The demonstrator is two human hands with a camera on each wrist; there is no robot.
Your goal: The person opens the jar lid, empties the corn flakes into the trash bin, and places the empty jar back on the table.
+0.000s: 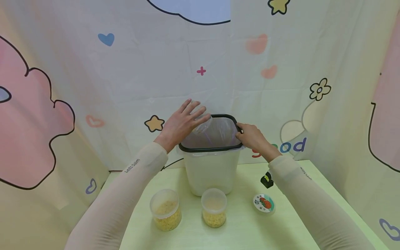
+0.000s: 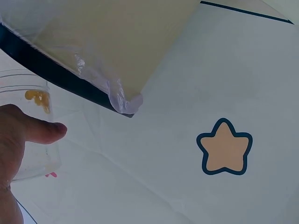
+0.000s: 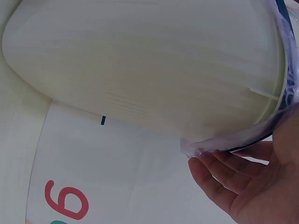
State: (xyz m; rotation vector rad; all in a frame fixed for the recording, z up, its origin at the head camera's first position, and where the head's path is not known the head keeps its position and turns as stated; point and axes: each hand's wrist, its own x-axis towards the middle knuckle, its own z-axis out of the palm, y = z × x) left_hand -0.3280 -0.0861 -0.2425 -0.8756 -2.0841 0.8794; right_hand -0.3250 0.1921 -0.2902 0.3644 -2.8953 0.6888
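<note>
So closest to the camera were two pale sleeves, the left sleeve and the right sleeve, both with a bit of dark lettering on them. Between them was a light green table. The wide tub was on the left and the narrower tub sat in the middle, both clear and part-filled with yellow bits. Couldn't tell if either had a lid on. Off to the right was a small round tub with a tomato picture on top, and a bit past that a little black thing with a yellow-green patch, no clue what.

Just behind the middle tub stood a white bin with a black rim and a see-through liner folded over the edge. The right hand had hold of the rim on its right side. The left hand was gripping a clear container at the bin's mouth, towards the left, with some yellow stuff stuck to its wall. Furthest back was a cartoon-print curtain.
</note>
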